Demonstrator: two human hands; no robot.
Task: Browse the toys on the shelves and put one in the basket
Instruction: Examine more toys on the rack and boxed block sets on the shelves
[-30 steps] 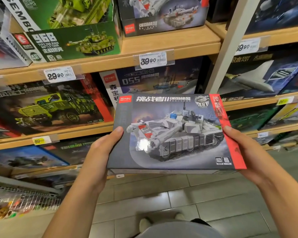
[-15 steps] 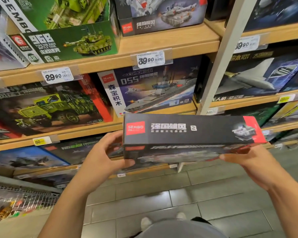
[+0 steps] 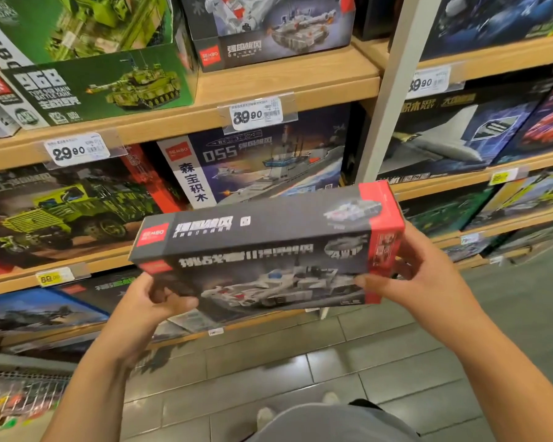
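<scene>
A dark grey toy box (image 3: 268,247) with a red end and a grey tank pictured on its front is held in front of the wooden shelves. It is tipped so its narrow top side and its front both show. My left hand (image 3: 147,304) grips its lower left corner, thumb on the front. My right hand (image 3: 419,275) holds the red right end, fingers curled behind it and thumb on the front. A wire basket (image 3: 16,397) shows at the lower left, partly cut off by the frame.
Wooden shelves (image 3: 294,81) carry many toy boxes: a green tank box (image 3: 99,84), a blue warship box (image 3: 262,167), a green truck box (image 3: 64,212). A white upright post (image 3: 393,90) divides the shelving. Grey floor tiles (image 3: 300,368) and my shoes lie below.
The box has been turning in my hands: from front facing me, to its narrow top side, and now tilted with both faces showing. Both hands shifted their hold on its ends.
</scene>
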